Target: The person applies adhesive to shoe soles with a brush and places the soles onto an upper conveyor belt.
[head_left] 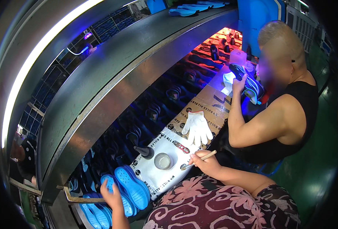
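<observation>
My right hand (206, 165) pinches a brush (204, 157) by its pale wooden handle. The brush tip points down-left, over the edge of the printed white covering (169, 143). To its left, a small round dish (163, 159) holds pale, clear-looking liquid. Beside the dish is a dark bottle (145, 152) with a cone-shaped nozzle. My left hand (112, 196), fingers apart, is at the bright blue shoe soles on the lower left; whether it touches one I cannot tell. Among these are a pitted sole (132, 186) right of the hand and another sole (94, 214) below it.
A white glove (197, 128) lies on brown cardboard (211, 106). At right, a co-worker (279, 114) holds a dark shoe (249, 84) in violet light. Shoes fill the dark conveyor under a metal hood (111, 89). More blue soles (184, 11) rest on top.
</observation>
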A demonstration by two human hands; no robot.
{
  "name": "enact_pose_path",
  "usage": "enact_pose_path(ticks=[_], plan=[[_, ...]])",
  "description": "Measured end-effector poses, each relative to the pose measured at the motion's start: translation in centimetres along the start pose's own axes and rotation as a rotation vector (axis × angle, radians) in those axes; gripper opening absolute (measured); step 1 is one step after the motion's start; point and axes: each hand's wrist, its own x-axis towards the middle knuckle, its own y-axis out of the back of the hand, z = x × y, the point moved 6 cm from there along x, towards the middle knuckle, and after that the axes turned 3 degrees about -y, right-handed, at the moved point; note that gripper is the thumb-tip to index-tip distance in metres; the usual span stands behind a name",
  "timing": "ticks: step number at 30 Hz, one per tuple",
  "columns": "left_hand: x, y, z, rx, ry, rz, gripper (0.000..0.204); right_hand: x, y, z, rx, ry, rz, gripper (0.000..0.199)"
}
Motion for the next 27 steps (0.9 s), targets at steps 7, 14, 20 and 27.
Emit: enact_pose_path(ticks=[7, 14, 20, 27], plan=[[-12.2, 4.3, -15.3, -0.242, 0.678, -0.329, 0.053, 1.2, -4.8, 1.1, -0.052, -0.118, -0.136, 0.029], [-10.4, 2.2, -12.5, -0.975, 0.957, -0.244, 0.039, 4.6, -5.8, 1.3, -0.167, -0.109, -0.084, 0.025], [-11.4, 1.7, -10.5, -1.435, 1.133, -0.302, 0.038, 7.3, -9.7, 1.9, -0.409, 0.117, -0.177, 0.023], [-13.4, -0.7, -8.4, -1.423, 1.217, -0.339, 0.039, 7.7, -12.4, 5.0, -0.765, 0.326, -0.232, 0.016]])
